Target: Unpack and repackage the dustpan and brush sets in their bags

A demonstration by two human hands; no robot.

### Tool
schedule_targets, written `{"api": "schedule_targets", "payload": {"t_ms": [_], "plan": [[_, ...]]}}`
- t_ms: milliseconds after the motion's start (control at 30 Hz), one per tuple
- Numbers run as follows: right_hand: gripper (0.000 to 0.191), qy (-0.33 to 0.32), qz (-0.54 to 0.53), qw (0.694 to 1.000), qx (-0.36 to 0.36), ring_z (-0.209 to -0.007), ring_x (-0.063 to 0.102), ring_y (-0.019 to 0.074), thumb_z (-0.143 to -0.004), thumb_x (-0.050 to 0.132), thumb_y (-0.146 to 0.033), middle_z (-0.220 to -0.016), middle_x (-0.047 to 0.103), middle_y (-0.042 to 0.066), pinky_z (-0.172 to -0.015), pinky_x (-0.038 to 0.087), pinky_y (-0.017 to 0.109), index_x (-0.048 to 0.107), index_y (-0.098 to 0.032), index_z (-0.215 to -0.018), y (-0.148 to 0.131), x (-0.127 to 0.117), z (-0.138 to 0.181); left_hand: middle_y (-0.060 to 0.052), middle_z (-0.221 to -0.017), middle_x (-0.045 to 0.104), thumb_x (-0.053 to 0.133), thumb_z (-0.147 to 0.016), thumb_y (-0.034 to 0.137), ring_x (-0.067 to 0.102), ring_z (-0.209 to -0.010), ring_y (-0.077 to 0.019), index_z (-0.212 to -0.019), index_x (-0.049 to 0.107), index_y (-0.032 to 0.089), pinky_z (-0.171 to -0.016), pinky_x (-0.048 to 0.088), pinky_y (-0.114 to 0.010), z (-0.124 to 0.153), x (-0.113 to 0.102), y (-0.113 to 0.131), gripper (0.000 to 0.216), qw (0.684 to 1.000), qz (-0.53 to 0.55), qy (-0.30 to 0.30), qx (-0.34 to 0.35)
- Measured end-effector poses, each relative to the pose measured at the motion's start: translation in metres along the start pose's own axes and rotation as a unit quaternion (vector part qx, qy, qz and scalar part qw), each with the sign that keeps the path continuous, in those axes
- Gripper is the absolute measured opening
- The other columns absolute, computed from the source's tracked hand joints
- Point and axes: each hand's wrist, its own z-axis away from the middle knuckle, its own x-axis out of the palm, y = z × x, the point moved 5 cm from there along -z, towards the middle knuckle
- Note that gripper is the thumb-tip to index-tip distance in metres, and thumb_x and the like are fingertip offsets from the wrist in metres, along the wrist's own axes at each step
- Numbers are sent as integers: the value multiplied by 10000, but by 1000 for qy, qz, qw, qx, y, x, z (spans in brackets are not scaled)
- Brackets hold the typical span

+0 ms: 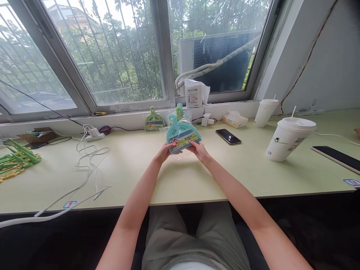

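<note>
Both hands hold up a small teal dustpan-and-brush set (182,134) in clear plastic wrap, above the middle of the pale green desk (135,176). My left hand (164,152) pinches its lower left corner. My right hand (198,150) grips the lower right corner. A second, green set (154,121) lies flat on the desk behind and to the left. Another greenish one (180,110) stands just behind the held set, mostly hidden by it.
Two lidded paper cups (287,139) (265,112) stand at the right. A black phone (228,136) and a tissue pack (235,119) lie behind my right hand, a dark tablet (337,157) far right. White cables and a power strip (94,135) sprawl left, beside green and yellow clothes hangers (15,162).
</note>
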Motion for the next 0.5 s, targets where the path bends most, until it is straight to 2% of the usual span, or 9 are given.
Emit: {"api": "schedule_targets", "payload": {"t_ms": [100, 167, 233, 300, 333, 400, 433, 467, 500], "plan": [[240, -54, 90, 994, 39, -766, 719, 188, -819, 680, -305, -839, 735, 107, -751, 607, 303, 643, -123, -972, -6, -5, -2, -172, -1177, 655, 669, -743, 243, 707, -844, -290, -1249, 533, 107, -837, 556, -461, -1, -3, 0, 541, 1000, 9, -1, 2], [328, -88, 175, 979, 63, -789, 720, 219, -812, 675, -401, -877, 732, 128, -743, 606, 344, 654, -128, -994, -10, -14, -4, -173, -1171, 655, 679, -735, 238, 711, -826, -284, -1281, 497, 118, -827, 561, -460, -4, -10, -3, 588, 1000, 9, 7, -2], [297, -56, 296, 953, 28, -885, 707, 242, -802, 675, -393, -963, 722, 125, -788, 593, 382, 674, -156, -982, -17, -30, -7, -165, -1159, 659, 689, -729, 239, 714, -803, -271, -1300, 471, 134, -806, 571, -448, -7, -21, -8, 621, 1000, 9, 17, -5], [289, 2, 444, 892, -88, -1086, 637, 274, -770, 695, -282, -1160, 667, 112, -868, 563, 411, 681, -207, -1048, -28, -40, -8, -155, -1153, 663, 692, -723, 229, 713, -822, -266, -1290, 477, 139, -805, 576, -433, -9, -31, -13, 613, 999, 22, 28, -10], [390, 15, 509, 846, -160, -1199, 564, 290, -750, 696, -216, -1295, 592, 98, -906, 545, 422, 657, -242, -1137, -32, -40, -7, -150, -1144, 668, 689, -719, 216, 711, -843, -266, -1268, 495, 134, -814, 577, -426, -10, -36, -16, 588, 999, 34, 39, -15], [664, -8, 591, 755, -284, -1370, 376, 305, -725, 683, -127, -1514, 354, 55, -982, 495, 448, 517, -305, -1343, -33, -30, -3, -146, -1112, 683, 677, -712, 184, 702, -893, -261, -1190, 553, 116, -847, 573, -402, -11, -44, -22, 498, 995, 65, 70, -38], [751, -34, 614, 720, -322, -1413, 297, 304, -727, 673, -111, -1560, 259, 37, -1017, 465, 463, 437, -315, -1409, -31, -24, -1, -146, -1095, 689, 667, -709, 167, 696, -914, -256, -1141, 581, 108, -864, 569, -387, -11, -46, -26, 444, 992, 80, 86, -51], [779, -56, 630, 694, -344, -1432, 254, 298, -739, 661, -107, -1570, 231, 26, -1047, 434, 474, 392, -314, -1440, -28, -18, 0, -147, -1080, 694, 660, -707, 154, 692, -930, -253, -1093, 604, 104, -878, 565, -372, -11, -46, -29, 394, 989, 93, 96, -63], [751, -75, 642, 676, -355, -1434, 254, 287, -760, 645, -110, -1557, 270, 19, -1073, 403, 479, 395, -310, -1440, -25, -13, 0, -147, -1073, 697, 655, -703, 143, 687, -946, -251, -1055, 619, 104, -887, 563, -363, -10, -45, -31, 356, 987, 103, 97, -73]]}}
